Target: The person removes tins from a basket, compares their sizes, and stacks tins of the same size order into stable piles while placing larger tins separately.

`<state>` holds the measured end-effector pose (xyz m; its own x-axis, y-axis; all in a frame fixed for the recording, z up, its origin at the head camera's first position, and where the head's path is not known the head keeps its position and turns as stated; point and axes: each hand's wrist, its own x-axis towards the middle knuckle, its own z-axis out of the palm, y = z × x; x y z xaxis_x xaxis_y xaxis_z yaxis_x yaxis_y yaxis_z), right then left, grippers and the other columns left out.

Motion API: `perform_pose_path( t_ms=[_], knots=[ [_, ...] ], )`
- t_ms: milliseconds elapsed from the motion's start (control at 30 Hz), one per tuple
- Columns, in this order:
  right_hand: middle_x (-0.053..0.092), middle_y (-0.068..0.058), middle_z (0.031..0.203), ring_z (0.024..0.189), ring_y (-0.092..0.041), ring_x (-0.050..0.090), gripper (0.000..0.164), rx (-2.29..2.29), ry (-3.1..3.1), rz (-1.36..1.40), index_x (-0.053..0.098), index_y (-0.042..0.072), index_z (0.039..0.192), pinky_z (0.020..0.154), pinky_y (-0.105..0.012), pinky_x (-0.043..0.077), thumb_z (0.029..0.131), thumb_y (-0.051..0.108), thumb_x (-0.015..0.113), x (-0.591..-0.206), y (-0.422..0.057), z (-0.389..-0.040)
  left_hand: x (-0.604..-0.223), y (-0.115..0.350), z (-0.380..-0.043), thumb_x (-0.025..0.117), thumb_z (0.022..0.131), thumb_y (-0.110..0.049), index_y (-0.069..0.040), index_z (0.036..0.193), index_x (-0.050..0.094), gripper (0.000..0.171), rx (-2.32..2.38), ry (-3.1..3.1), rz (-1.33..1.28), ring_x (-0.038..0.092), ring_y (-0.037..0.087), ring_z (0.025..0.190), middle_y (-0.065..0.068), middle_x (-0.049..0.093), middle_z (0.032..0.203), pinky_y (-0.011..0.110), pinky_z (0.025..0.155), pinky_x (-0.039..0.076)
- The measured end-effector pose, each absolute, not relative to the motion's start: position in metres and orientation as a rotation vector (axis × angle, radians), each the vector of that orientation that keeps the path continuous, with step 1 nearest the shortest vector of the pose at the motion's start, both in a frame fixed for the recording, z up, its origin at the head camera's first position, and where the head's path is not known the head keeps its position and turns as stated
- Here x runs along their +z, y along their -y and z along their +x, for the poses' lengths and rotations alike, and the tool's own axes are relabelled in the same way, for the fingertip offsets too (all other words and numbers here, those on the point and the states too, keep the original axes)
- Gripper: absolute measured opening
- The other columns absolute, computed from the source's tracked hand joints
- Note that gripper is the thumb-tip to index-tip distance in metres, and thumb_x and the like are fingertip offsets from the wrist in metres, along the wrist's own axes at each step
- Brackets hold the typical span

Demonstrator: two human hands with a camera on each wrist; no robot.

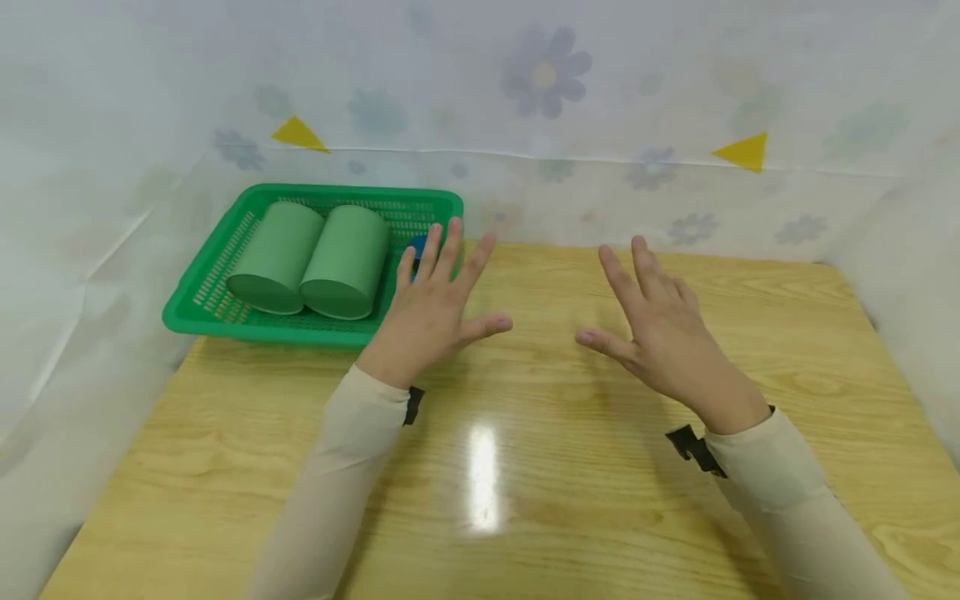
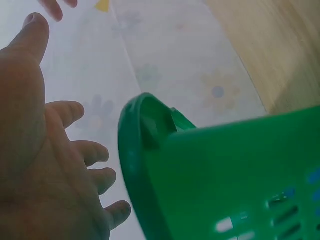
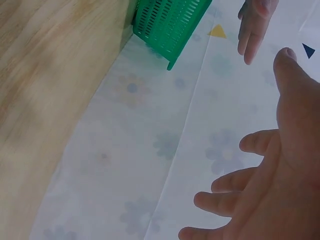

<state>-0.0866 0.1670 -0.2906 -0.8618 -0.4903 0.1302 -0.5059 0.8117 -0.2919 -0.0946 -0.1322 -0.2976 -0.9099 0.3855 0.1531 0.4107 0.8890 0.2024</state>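
Note:
Both hands are held up over the table with fingers spread and nothing in them. The left hand [image 1: 427, 312] overlaps the right end of a green plastic basket [image 1: 262, 332] in the head view. In the left wrist view its fingers [image 2: 90, 152] are beside the basket's rim [image 2: 131, 165]. Two light green cylinders [image 1: 276, 254] lie side by side in the basket. A blue thing [image 1: 417, 245] in there is mostly hidden behind the left fingers. Farther right, the right hand [image 1: 663, 342] hovers above bare wood, palm down, its thumb pointing toward the left hand.
The wooden table [image 1: 555, 483] runs back to a white flower-print sheet [image 1: 450, 92], which also hangs at both sides. Two yellow triangles [image 1: 300, 133] mark the sheet at the back. Dark straps [image 1: 697, 450] show at the wrists.

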Motion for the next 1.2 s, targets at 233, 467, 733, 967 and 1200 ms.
perform_pose_path(
  t_ms=[233,467,733,967,1200],
  knots=[
    [-0.009,-0.024,0.165,0.151,-0.046,0.0,0.1,0.372,2.933,0.808,-0.001,0.021,0.165,0.109,-0.075,0.009,0.096,0.058,0.061,-0.292,-0.167,-0.084,-0.303,0.139,-0.078,0.052,0.092,-0.071,-0.026,0.164,-0.002,0.1,-0.296,2.916,-0.648,-0.012,0.032,0.152,0.016,-0.011,0.167,0.063,0.118,0.006],
    [-0.003,-0.027,0.165,0.15,-0.047,0.004,0.104,0.282,2.878,0.833,0.004,0.019,0.165,0.107,-0.077,0.015,0.092,0.057,0.067,-0.294,-0.168,-0.075,-0.312,0.145,-0.061,0.057,0.092,-0.068,-0.023,0.165,0.008,0.099,-0.303,2.886,-0.69,-0.01,0.033,0.152,0.016,-0.009,0.167,0.063,0.118,0.008],
    [-0.008,-0.025,0.165,0.15,-0.048,0.005,0.104,0.23,2.899,0.861,0.007,0.018,0.165,0.107,-0.077,0.015,0.091,0.06,0.066,-0.297,-0.165,-0.064,-0.315,0.159,-0.042,0.057,0.092,-0.069,-0.028,0.165,0.006,0.098,-0.298,2.904,-0.679,-0.009,0.033,0.153,0.013,-0.011,0.167,0.065,0.117,0.008],
    [-0.005,-0.025,0.165,0.152,-0.042,-0.001,0.103,0.274,2.893,0.898,0.007,0.019,0.165,0.108,-0.076,0.014,0.091,0.06,0.066,-0.3,-0.16,-0.059,-0.317,0.177,-0.03,0.063,0.091,-0.064,-0.024,0.165,0.012,0.098,-0.302,2.939,-0.635,-0.007,0.034,0.153,0.013,-0.011,0.167,0.068,0.115,0.009],
    [-0.004,-0.024,0.166,0.152,-0.041,-0.001,0.103,0.329,2.889,0.931,0.006,0.021,0.165,0.109,-0.075,0.013,0.091,0.06,0.066,-0.301,-0.153,-0.058,-0.317,0.194,-0.027,0.063,0.091,-0.063,-0.023,0.165,0.011,0.099,-0.299,2.957,-0.597,-0.007,0.036,0.153,0.015,-0.011,0.167,0.067,0.116,0.007]
  ],
)
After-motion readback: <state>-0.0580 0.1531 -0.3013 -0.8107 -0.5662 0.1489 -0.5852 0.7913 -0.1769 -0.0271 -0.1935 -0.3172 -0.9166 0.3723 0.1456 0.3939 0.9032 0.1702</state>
